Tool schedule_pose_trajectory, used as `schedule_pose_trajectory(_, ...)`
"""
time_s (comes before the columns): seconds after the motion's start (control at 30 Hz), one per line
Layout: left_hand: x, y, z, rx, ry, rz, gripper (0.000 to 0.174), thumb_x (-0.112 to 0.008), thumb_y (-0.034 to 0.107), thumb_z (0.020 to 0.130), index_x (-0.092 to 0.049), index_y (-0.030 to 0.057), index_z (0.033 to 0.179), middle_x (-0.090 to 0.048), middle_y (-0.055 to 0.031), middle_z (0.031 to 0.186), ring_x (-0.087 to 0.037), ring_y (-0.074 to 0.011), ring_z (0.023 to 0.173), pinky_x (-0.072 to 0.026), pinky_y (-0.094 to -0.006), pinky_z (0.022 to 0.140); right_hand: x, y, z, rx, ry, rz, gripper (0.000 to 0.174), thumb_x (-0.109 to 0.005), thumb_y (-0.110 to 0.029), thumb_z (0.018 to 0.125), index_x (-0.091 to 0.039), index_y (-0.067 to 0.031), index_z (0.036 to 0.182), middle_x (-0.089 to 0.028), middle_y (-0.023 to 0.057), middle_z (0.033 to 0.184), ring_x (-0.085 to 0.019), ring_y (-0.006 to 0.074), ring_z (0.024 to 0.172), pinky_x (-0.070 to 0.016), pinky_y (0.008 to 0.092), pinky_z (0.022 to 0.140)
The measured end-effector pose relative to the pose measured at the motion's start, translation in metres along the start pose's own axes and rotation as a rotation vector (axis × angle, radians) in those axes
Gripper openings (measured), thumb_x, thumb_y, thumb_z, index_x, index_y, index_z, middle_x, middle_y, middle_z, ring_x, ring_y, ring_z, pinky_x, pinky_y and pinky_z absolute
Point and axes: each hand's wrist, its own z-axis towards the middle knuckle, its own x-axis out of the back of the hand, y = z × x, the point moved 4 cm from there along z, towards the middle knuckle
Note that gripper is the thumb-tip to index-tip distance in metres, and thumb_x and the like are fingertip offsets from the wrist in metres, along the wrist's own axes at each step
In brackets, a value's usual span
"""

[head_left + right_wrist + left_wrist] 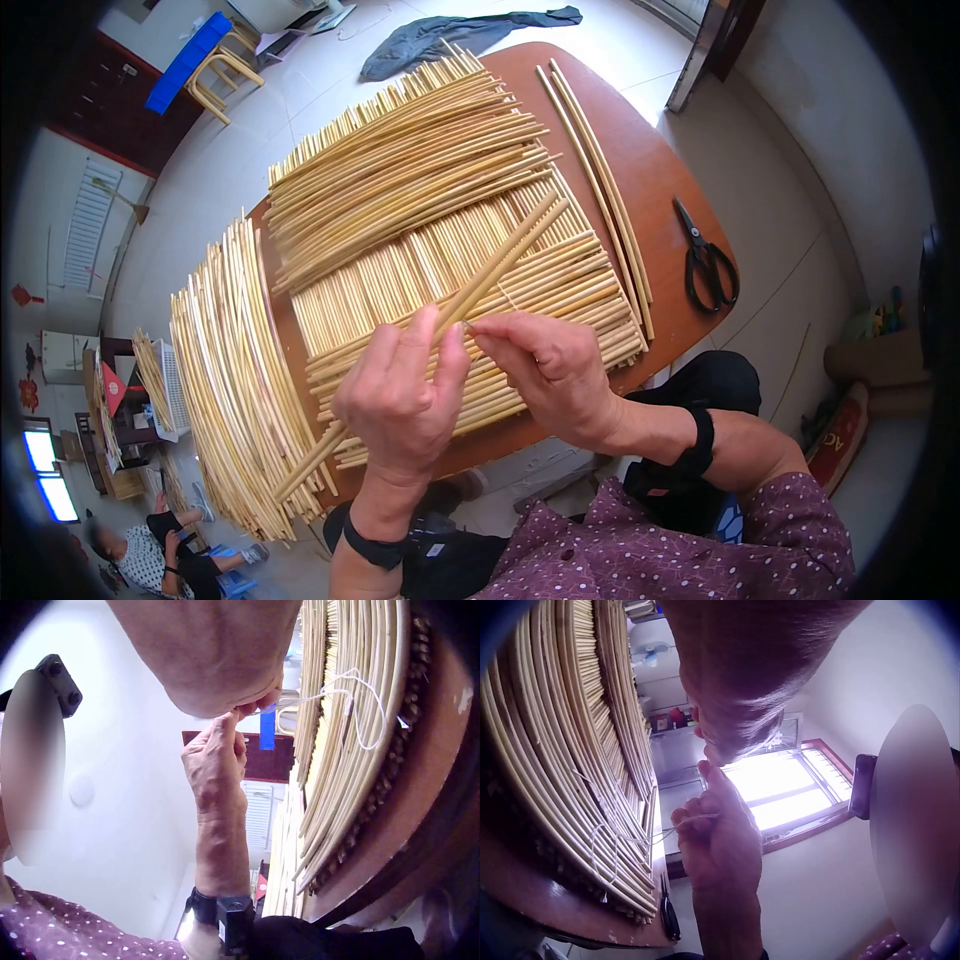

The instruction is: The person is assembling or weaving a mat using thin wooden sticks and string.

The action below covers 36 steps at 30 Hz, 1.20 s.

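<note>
Both hands meet at their fingertips above bundled pale sticks [470,385]. My left hand [405,395] pinches a thin white string between thumb and fingers, close to the right fingertips. Facing it, my right hand [550,375] grips the same string, with the fingers curled in the left wrist view. The string [381,712] hangs in a loop over the sticks in the right wrist view. Two longer sticks [480,285] lie diagonally across the bundle and pass behind my left hand. The exact point where the string is pinched is partly hidden by the fingers.
Black scissors [708,265] and several loose sticks [600,190] lie on the brown table [650,150] at the right. Another row of sticks [235,370] is at the left. Dark cloth [430,45] and a blue-topped stool [190,60] are beyond the table; a seated person is at lower left.
</note>
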Motion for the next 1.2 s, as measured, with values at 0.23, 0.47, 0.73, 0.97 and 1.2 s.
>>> schedule_pose_trajectory(0.23,-0.001,0.005,-0.002,-0.015,-0.003,0.001,0.025,-0.075,0.019,0.077,-0.071,0.0065,0.099,-0.054,-0.0031,0.066,-0.053,-0.0174,0.050,-0.0396,-0.0317,0.046,0.000,0.004,-0.001,-0.160,-0.021,0.126,0.015,-0.064,-0.009,0.091,-0.067,0.0008,0.101,-0.067,0.0166,0.083,-0.067,0.0274,0.072,-0.0522,0.0322,0.062)
schedule_pose_trajectory(0.47,-0.002,0.007,-0.004,-0.048,0.007,0.030,0.027,-0.076,0.019,0.076,-0.070,0.0062,0.099,-0.052,-0.0032,0.065,-0.053,-0.0175,0.051,-0.0395,-0.0323,0.046,-0.001,0.007,-0.002,-0.382,-0.078,0.293,0.016,-0.061,-0.013,0.095,-0.067,0.0006,0.100,-0.058,0.0052,0.061,-0.055,0.0075,0.054,-0.0458,0.0259,0.050)
schedule_pose_trajectory(0.73,-0.004,0.012,-0.007,-0.075,-0.009,0.017,0.028,-0.076,0.018,0.076,-0.070,0.0054,0.100,-0.051,-0.0037,0.066,-0.054,-0.0184,0.052,-0.0400,-0.0324,0.047,-0.001,0.014,-0.003,-0.522,-0.117,0.450,0.017,-0.060,-0.016,0.097,-0.066,0.0000,0.097,-0.056,-0.0016,0.062,-0.053,0.0036,0.054,-0.0445,0.0203,0.048)
schedule_pose_trajectory(0.97,-0.002,0.008,0.000,-0.079,0.019,0.063,0.026,-0.074,0.017,0.079,-0.070,0.0055,0.102,-0.052,-0.0040,0.067,-0.054,-0.0184,0.053,-0.0405,-0.0322,0.048,-0.013,0.026,0.004,-0.673,-0.165,0.810,0.017,-0.058,-0.017,0.097,-0.064,-0.0019,0.092,-0.055,-0.0022,0.068,-0.055,0.0054,0.058,-0.0477,0.0207,0.051)
schedule_pose_trajectory(1.2,0.002,0.001,-0.003,0.034,-0.001,0.046,0.026,-0.073,0.018,0.081,-0.071,0.0071,0.104,-0.055,-0.0033,0.069,-0.055,-0.0184,0.054,-0.0419,-0.0314,0.049,-0.019,0.020,0.003,-0.663,-0.104,0.834,0.015,-0.056,-0.014,0.097,-0.060,-0.0001,0.097,-0.055,0.0000,0.069,-0.055,0.0069,0.058,-0.0484,0.0216,0.054)
